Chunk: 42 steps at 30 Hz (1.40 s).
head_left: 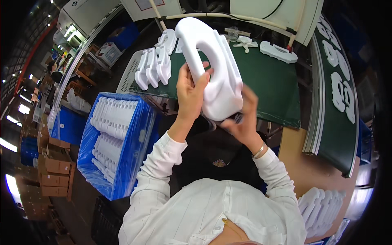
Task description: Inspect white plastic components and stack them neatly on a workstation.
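A large white molded plastic part (222,96) with a long oval opening is held up in front of me, tilted, above the near edge of the green table. My left hand (192,90) is closed round one side bar of it, with fingertips showing through the opening. By the lower right end of the part is my right hand (245,118), smeared by motion. Its thumb and fingers look apart, but whether they touch the part I cannot tell.
Similar white parts (153,67) stand at the table's (269,90) left, beside a white basket (130,73). A blue-lined crate (143,134) at left holds stacked parts. More parts lie on the green conveyor (322,134) at right and stand on a brown board (294,147).
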Motion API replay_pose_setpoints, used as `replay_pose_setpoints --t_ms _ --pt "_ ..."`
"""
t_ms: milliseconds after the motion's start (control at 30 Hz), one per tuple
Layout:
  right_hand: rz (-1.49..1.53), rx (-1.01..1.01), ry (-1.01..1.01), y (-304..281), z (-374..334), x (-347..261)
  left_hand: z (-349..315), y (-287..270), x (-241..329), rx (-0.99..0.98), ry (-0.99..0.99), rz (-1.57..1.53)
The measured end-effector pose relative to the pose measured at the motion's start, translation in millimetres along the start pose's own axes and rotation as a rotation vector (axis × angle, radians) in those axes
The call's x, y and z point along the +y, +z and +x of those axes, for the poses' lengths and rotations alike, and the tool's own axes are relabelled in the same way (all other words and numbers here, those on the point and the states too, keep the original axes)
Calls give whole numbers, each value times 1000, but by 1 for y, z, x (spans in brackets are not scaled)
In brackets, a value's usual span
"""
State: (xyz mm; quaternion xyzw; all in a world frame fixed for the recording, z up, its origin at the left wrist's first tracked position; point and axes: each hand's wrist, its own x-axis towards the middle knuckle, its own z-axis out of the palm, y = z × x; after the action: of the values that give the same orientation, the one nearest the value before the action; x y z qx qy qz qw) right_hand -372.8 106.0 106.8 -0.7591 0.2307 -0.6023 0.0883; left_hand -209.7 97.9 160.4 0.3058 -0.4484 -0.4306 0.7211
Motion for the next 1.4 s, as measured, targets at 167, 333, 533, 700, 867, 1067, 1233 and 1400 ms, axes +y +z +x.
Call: replay_pose_setpoints --t_ms 167,333,533,700,867,1067,1233,1400 --pt "357 63 695 8 17 29 -9 1 1 -169 -10 51" --pt "439 102 822 32 8 51 -17 -3 -9 -151 105 49" --pt "453 84 1014 92 -6 79 -51 -37 -60 270 85 547" --pt "435 -2 1045 92 -13 103 27 -99 -95 258 223 799" --pt "627 -303 1096 77 -70 95 116 -265 -158 6 486 1504" --pt "382 -264 1159 -20 -83 81 142 -278 -187 224 41 1482" --pt "318 -134 1160 -88 -90 66 127 -217 -166 108 324 1667" --pt "215 -161 1134 -122 -87 66 122 -219 -151 68 225 1834"
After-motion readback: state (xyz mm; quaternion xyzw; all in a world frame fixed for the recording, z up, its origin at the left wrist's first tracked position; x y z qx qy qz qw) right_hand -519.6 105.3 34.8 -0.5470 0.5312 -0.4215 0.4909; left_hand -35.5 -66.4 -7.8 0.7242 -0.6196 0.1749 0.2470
